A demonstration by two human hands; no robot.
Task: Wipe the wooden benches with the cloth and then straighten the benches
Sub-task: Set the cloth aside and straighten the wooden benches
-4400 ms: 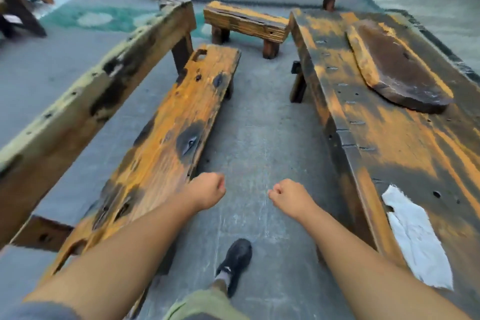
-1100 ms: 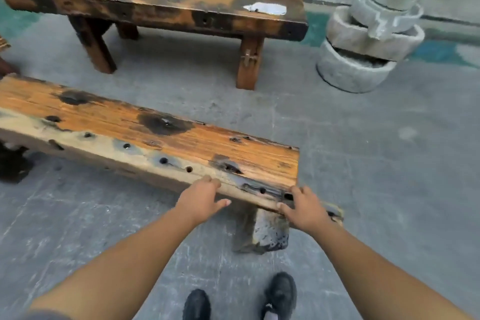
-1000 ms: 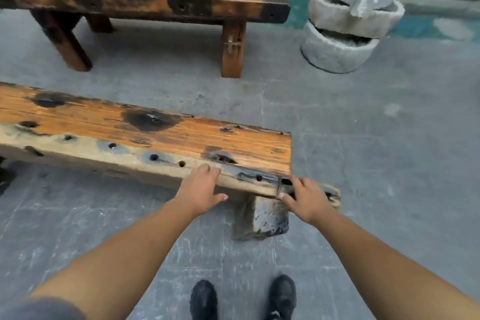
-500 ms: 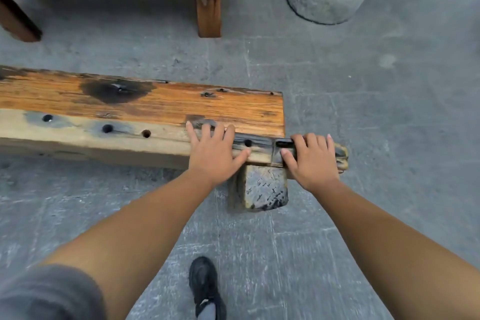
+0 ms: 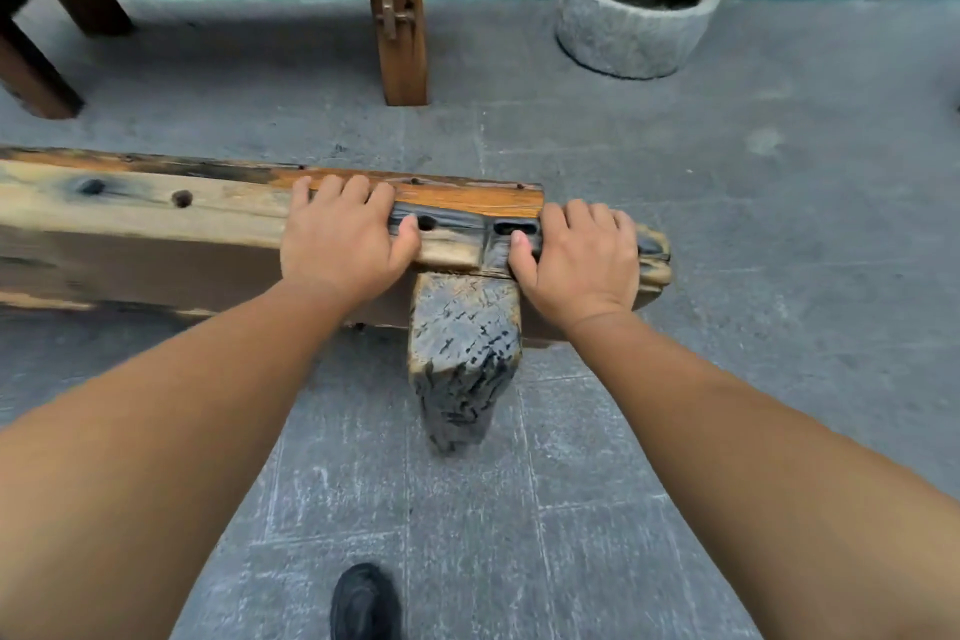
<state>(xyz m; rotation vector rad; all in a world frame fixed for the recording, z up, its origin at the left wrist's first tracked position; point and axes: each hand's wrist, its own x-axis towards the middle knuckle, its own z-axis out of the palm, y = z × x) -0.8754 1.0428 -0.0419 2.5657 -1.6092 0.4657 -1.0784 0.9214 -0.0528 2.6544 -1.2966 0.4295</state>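
Note:
A long worn wooden bench with an orange top and a pale side runs from the left edge to the middle of the view. It is tilted, so its side and underside face me. My left hand grips its top edge near the right end, fingers curled over. My right hand grips the very end of the bench, beside a dark slot. The bench's weathered grey leg sticks out toward me between my hands. No cloth is in view.
A larger wooden bench stands behind on brown legs. Stacked grey stone basins sit at the back right. The floor is grey paving with a green painted strip at the back. My black shoe is at the bottom edge.
Both hands went from resting on the bench's near edge to gripping it over the top. The bench has tipped toward me, showing its underside and leg.

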